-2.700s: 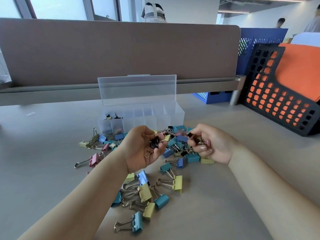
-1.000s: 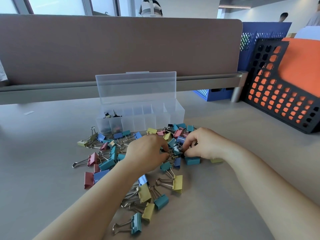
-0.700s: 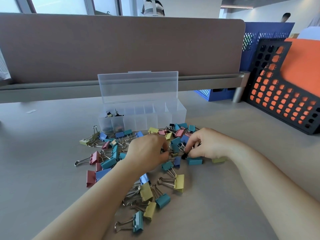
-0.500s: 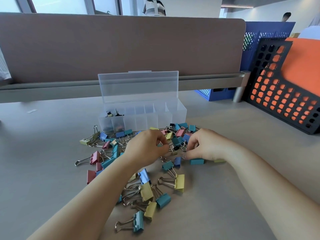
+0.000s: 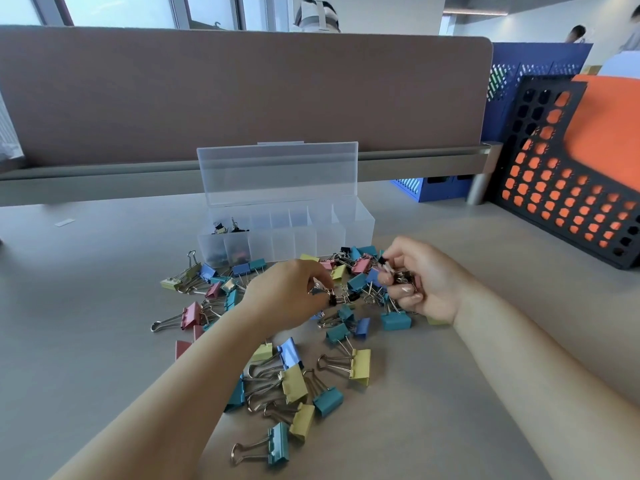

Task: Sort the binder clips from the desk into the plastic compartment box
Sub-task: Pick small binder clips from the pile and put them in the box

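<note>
A pile of coloured binder clips (image 5: pixel 294 379) in blue, teal, yellow and pink lies spread on the desk. Behind it stands a clear plastic compartment box (image 5: pixel 356 225) with its lid up; a few small black clips (image 5: pixel 227 227) sit in its two leftmost compartments. My left hand (image 5: pixel 287 299) hovers over the pile's middle and pinches a small black clip (image 5: pixel 333 300) at its fingertips. My right hand (image 5: pixel 419 277) is raised just above the pile's right side, curled round a bunch of small black clips (image 5: pixel 398 277).
A brown desk divider (image 5: pixel 242 91) runs behind the box. A black perforated file holder (image 5: pixel 568 188) with orange folders stands at the right, and a blue rack (image 5: pixel 433 188) sits behind it. A person's head shows beyond the divider.
Both hands were down in the pile, picking. The right hand has lifted and turned, showing its bunch of small black clips, and the left hand now pinches a black clip.
</note>
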The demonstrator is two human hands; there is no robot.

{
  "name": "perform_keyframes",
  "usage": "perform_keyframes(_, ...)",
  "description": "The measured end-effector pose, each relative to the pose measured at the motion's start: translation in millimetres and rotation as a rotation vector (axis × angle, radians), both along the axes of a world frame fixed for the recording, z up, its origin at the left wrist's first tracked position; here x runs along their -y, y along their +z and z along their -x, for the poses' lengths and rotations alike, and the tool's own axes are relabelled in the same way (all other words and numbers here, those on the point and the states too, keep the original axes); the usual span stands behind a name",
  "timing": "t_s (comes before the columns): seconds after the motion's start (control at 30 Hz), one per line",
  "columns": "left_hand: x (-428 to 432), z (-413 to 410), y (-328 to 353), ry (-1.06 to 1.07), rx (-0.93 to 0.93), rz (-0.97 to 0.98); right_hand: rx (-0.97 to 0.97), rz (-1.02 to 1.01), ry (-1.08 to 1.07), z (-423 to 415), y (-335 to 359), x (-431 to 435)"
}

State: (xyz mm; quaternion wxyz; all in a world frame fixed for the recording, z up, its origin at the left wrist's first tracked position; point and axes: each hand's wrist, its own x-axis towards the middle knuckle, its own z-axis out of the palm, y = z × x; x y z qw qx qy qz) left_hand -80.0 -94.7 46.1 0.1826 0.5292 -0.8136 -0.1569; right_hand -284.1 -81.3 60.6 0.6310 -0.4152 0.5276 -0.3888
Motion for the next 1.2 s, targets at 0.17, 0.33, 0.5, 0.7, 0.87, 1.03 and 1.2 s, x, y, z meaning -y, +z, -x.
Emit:
perform_keyframes(0.17, -0.7, 1.9, -2.4, 0.011, 0.121, 0.027, 0.261, -0.046, 0.006, 0.2, -3.9, 0.4)
perform_keyframes(0.33, 0.6, 2.2, -3.5, 0.024, 0.121, 0.069, -0.309, 0.218, -0.008, -15.2, -7.7, -1.4)
perform_keyframes(0.5, -0.5, 7.3, -8.5, 0.055, 0.179, 0.122, -0.898, 0.485, 0.028, -25.1, -13.3, -2.6)
perform_keyframes(0.7, -1.5, 10.4, -9.5, 0.072, 0.198, 0.167, -1.206, 0.451, 0.013, -35.3, -16.8, -3.0)
perform_keyframes(0.87, -3.0, 10.5, -8.3, 0.083, 0.218, 0.152, -1.247, 0.406, 0.017, -43.7, -18.1, 1.8)
perform_keyframes(1.03, -2.2, 10.3, -9.9, 0.094, 0.204, 0.134, -1.288, 0.399, 0.019, -49.1, -20.4, 3.4)
perform_keyframes(1.2, -0.8, 8.5, -6.4, 0.106, 0.090, 0.088, -0.990, 0.396, 0.000, -40.8, -17.5, 4.1)
